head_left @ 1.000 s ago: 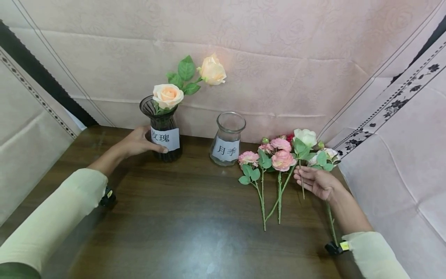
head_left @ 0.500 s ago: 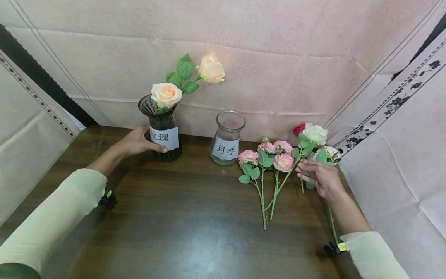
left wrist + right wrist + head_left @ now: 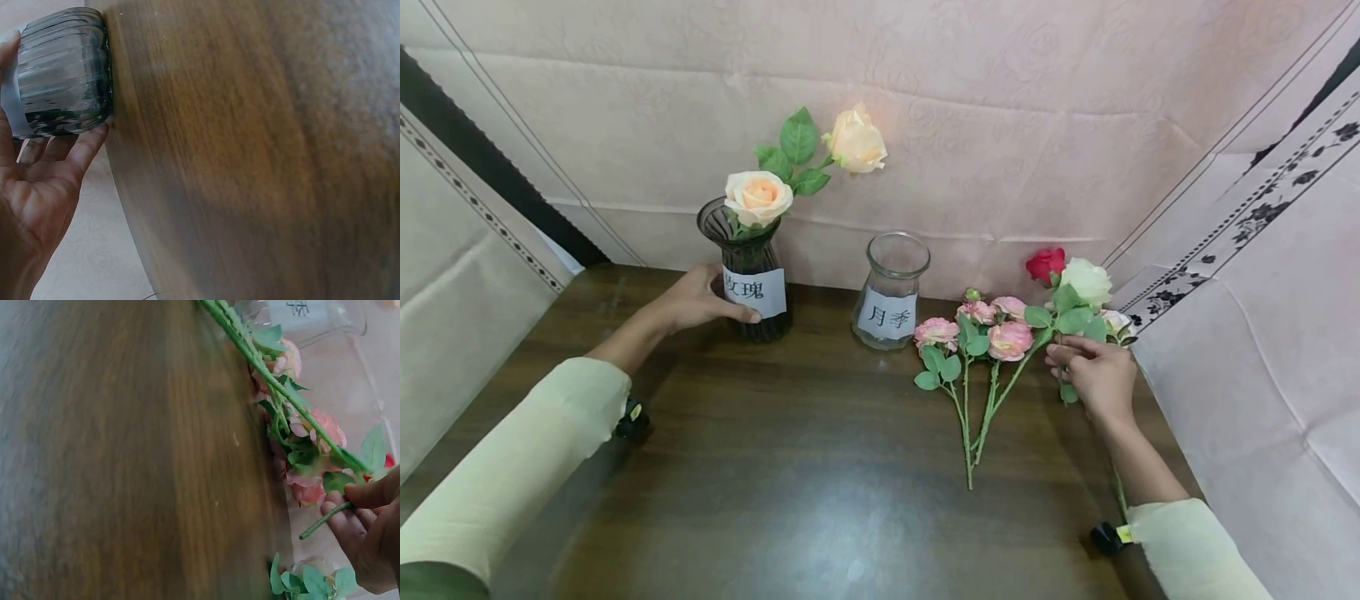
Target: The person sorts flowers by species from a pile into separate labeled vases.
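My left hand (image 3: 694, 302) grips the dark ribbed vase (image 3: 765, 327), which holds two peach roses (image 3: 758, 198); in the left wrist view its fingers curl round the glass (image 3: 62, 69). At the right, my right hand (image 3: 1097, 377) pinches a green stem (image 3: 325, 520) between thumb and fingers. Just above that hand are a white rose (image 3: 1086, 282) and a red rose (image 3: 1046, 265); which bloom the pinched stem belongs to, I cannot tell. Pink flowers (image 3: 1010, 341) with long stems lie to the left of the hand.
A clear glass vase (image 3: 886, 335) with a paper label stands between the dark vase and the pink flowers. Another whitish flower (image 3: 1117, 323) lies at the table's right edge, its stem running under my right forearm. Pale cloth (image 3: 970, 167) hangs behind the wooden table (image 3: 775, 467).
The white and red roses have risen and shifted right with my right hand. The pink flowers' stems have shifted a little. My left hand has stayed on the dark vase.
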Tool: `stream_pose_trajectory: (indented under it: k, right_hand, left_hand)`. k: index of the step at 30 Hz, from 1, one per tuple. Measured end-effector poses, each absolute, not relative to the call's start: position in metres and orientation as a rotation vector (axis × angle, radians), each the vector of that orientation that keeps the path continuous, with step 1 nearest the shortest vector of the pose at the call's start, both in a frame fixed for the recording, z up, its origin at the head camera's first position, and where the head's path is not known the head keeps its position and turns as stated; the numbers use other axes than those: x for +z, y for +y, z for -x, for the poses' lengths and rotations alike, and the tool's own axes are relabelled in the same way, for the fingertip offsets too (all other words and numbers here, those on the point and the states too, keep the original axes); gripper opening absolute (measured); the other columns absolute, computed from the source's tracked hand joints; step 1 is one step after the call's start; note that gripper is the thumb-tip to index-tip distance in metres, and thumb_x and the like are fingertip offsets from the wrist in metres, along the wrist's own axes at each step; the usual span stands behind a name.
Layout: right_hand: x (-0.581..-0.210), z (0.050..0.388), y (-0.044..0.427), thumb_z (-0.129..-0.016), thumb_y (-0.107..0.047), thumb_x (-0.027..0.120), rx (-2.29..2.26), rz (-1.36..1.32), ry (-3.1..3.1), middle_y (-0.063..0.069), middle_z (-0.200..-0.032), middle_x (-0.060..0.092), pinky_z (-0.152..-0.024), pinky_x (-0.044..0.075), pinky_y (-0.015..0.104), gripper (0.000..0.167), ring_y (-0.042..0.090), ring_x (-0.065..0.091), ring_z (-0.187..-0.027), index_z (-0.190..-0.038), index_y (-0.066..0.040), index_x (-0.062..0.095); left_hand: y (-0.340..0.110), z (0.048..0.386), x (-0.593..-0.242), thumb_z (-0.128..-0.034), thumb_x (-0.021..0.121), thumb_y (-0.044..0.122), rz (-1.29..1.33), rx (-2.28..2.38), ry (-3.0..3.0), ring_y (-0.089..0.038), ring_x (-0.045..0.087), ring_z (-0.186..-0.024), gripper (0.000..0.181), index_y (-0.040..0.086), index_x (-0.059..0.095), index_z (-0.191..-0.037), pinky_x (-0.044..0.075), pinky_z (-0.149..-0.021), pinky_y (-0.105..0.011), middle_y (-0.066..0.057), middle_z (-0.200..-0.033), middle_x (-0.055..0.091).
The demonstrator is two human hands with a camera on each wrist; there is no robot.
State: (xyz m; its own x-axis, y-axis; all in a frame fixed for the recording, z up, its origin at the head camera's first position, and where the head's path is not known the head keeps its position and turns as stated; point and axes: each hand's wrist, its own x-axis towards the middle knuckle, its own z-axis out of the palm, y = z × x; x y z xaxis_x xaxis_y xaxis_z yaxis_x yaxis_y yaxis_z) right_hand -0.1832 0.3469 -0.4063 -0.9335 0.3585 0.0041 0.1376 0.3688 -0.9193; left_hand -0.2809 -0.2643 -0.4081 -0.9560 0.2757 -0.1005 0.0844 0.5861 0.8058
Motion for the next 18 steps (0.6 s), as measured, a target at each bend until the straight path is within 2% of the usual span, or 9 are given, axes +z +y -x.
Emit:
stream_pose_trajectory:
  k: [2, 6, 8, 13, 16, 18]
  right_hand:
    - [-0.409, 0.183, 0.349, -0.102, -0.008, 0.081, 1.491, 0.410, -2.529, -0.011, -0.081, 0.085, -0.067, 0.065, 0.021, 0.038, -0.001, 0.079, -0.067, -0.135, 0.010, 0.076]
    - [-0.415, 0.182, 0.354, -0.105, -0.010, 0.078, 1.345, 0.352, -2.706, 0.013, -0.092, 0.087, -0.065, 0.065, 0.021, 0.036, 0.000, 0.078, -0.065, -0.132, 0.013, 0.076]
    - [-0.418, 0.181, 0.355, -0.105, -0.012, 0.078, 1.295, 0.323, -2.766, 0.019, -0.094, 0.086, -0.063, 0.065, 0.022, 0.036, 0.002, 0.079, -0.065, -0.129, 0.014, 0.076]
    - [-0.421, 0.178, 0.355, -0.100, -0.021, 0.085, 0.963, 0.211, -2.866, 0.012, -0.081, 0.085, -0.055, 0.059, 0.027, 0.028, 0.009, 0.073, -0.059, -0.113, 0.004, 0.086]
    - [-0.422, 0.176, 0.354, -0.096, -0.027, 0.089, 0.730, 0.134, -2.885, 0.011, -0.082, 0.085, -0.060, 0.055, 0.037, 0.024, 0.024, 0.075, -0.069, -0.102, -0.004, 0.090]
    - [-0.423, 0.175, 0.352, -0.094, -0.027, 0.090, 0.676, 0.093, -2.867, 0.013, -0.087, 0.086, -0.067, 0.058, 0.045, 0.022, 0.034, 0.078, -0.079, -0.100, -0.005, 0.090]
  left_hand:
    - [-0.264, 0.281, -0.408, -0.0910, 0.097, 0.035, -0.297, 1.304, 2.603, -0.037, 0.063, -0.143, 0.081, 0.007, 0.057, -0.156, 0.046, -0.125, -0.058, -0.021, -0.153, 0.069]
    - [-0.264, 0.283, -0.407, -0.0908, 0.097, 0.033, -0.300, 1.314, 2.593, -0.036, 0.064, -0.143, 0.081, 0.007, 0.057, -0.157, 0.047, -0.124, -0.058, -0.020, -0.153, 0.069]
    - [-0.264, 0.283, -0.407, -0.0907, 0.097, 0.033, -0.301, 1.315, 2.590, -0.036, 0.064, -0.142, 0.081, 0.007, 0.057, -0.156, 0.047, -0.124, -0.057, -0.020, -0.153, 0.069]
    - [-0.264, 0.283, -0.408, -0.0905, 0.097, 0.035, -0.292, 1.304, 2.598, -0.036, 0.064, -0.141, 0.081, 0.007, 0.058, -0.156, 0.047, -0.124, -0.058, -0.020, -0.152, 0.070]
    - [-0.264, 0.282, -0.408, -0.0906, 0.098, 0.034, -0.294, 1.310, 2.596, -0.035, 0.066, -0.140, 0.080, 0.007, 0.059, -0.155, 0.048, -0.123, -0.056, -0.020, -0.151, 0.071]
    - [-0.264, 0.281, -0.408, -0.0906, 0.097, 0.034, -0.298, 1.311, 2.596, -0.036, 0.066, -0.140, 0.080, 0.007, 0.059, -0.155, 0.048, -0.123, -0.056, -0.020, -0.151, 0.071]
